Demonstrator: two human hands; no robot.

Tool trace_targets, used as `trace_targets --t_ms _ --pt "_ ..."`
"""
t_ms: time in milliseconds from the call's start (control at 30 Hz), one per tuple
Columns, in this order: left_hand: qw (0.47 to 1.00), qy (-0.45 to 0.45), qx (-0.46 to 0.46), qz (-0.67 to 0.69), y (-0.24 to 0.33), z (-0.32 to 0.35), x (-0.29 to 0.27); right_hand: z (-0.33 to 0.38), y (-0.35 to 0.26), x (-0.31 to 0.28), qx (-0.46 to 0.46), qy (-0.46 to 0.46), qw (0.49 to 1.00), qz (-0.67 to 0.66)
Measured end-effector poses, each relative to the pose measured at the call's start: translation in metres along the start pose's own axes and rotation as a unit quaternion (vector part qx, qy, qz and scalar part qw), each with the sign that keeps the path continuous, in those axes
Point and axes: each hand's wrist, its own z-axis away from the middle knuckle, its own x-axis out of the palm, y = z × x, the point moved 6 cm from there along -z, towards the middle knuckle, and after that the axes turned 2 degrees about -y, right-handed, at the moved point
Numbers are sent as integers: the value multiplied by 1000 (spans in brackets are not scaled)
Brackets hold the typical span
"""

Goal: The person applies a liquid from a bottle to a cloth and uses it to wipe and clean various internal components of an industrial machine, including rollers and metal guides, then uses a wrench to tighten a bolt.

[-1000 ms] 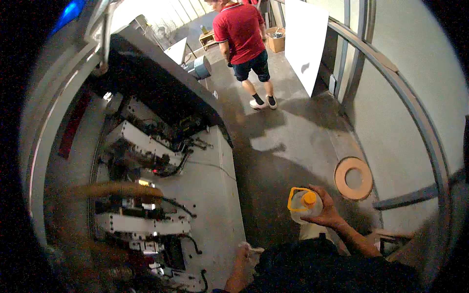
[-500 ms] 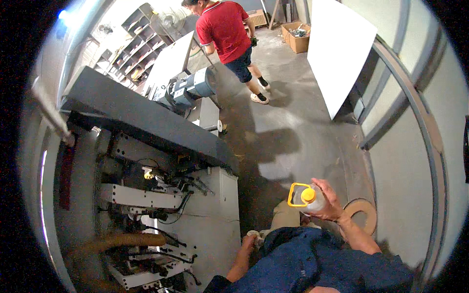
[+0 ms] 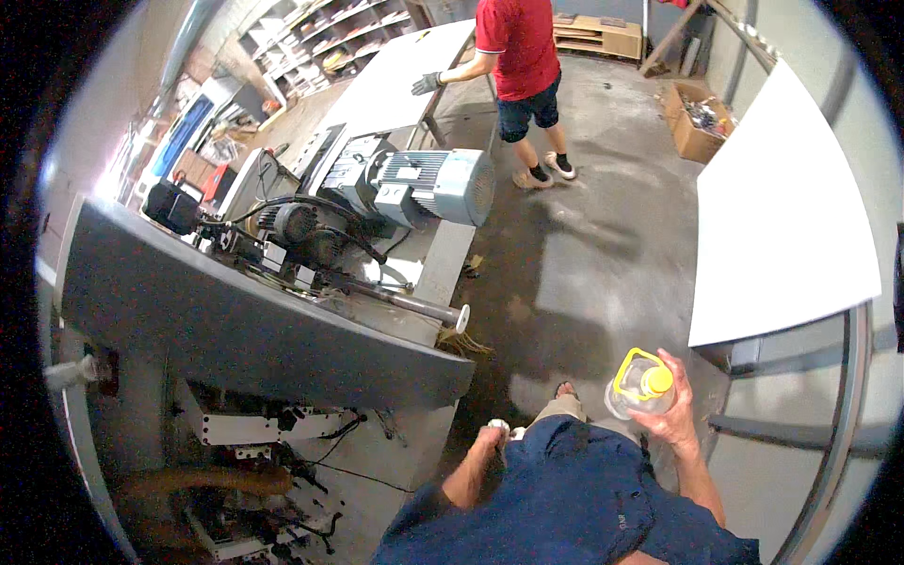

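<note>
My right hand [image 3: 676,414] is wrapped round a clear plastic jug [image 3: 621,400] with a yellow cap and a yellow loop handle. The jug is upright in front of my body, to the right, and looks nearly see-through. Low at my left side, my left hand [image 3: 488,441] is closed with a small whitish thing [image 3: 499,427] showing at its fingers. Whether that is a cloth or something else I cannot make out.
Machinery with a grey motor [image 3: 438,184] and a long dark cover [image 3: 254,292] lines the left. A white board [image 3: 791,217] leans on the right wall. Ahead, a person in red [image 3: 523,56] stands by a white table [image 3: 395,85]. A cardboard box [image 3: 697,141] sits beyond the board.
My view has moved forward along the machine, bringing more of its motor side into sight. The person ahead now reaches a gloved hand over the table. Both my hands keep their hold.
</note>
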Motion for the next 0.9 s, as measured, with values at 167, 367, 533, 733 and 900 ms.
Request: trace_targets --t_ms 167,367,533,733,900 --pt "988 138 -53 -42 148 -11 70 -146 39 -5 -7 -20 1000 5" --pt "966 244 -71 44 248 -33 111 -315 95 7 -42 -97 994 -14" --pt "925 294 -79 230 243 -83 132 -445 117 30 -129 -200 967 -85" --pt "917 313 -75 238 329 -95 207 -566 133 68 -185 -285 938 -71" --pt "899 308 -57 306 320 -142 228 -638 131 109 -188 -341 915 -104"
